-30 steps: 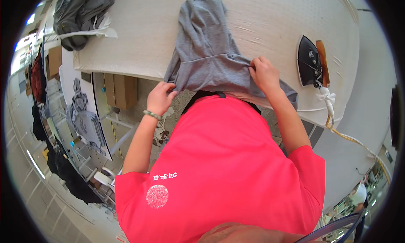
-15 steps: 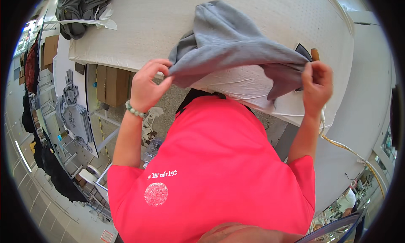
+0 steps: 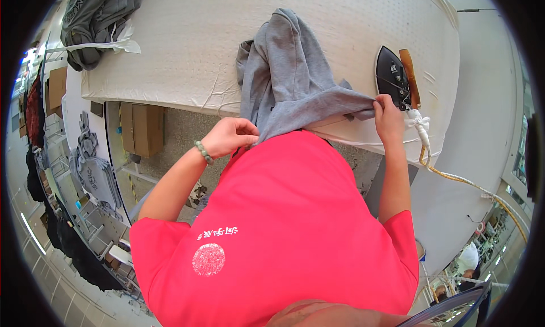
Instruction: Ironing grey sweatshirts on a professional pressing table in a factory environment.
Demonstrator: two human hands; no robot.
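A grey knit garment (image 3: 286, 71) lies bunched on the padded table and drapes over its near edge. My left hand (image 3: 231, 136), with a beaded bracelet at the wrist, pinches the garment's lower left edge close to my red shirt. Off to the right, my right hand (image 3: 389, 118) grips a drawn-out corner of the same garment between thumb and fingers. Cloth stretches between the two hands. Just beyond my right hand stands a black iron (image 3: 392, 76) with a wooden handle (image 3: 410, 77); the hand is apart from it.
The white-covered ironing table (image 3: 187, 48) spans the front. Dark grey garments (image 3: 96, 23) are heaped at its far left. A hose and cord (image 3: 454, 178) trail from the iron down the right side. Below the table at left sits a cardboard box (image 3: 146, 129), near a pile of grey garments (image 3: 97, 171).
Both hands have moved closer together and nearer my body, bringing the garment down and slackening it. The iron, partly covered before, now shows fully.
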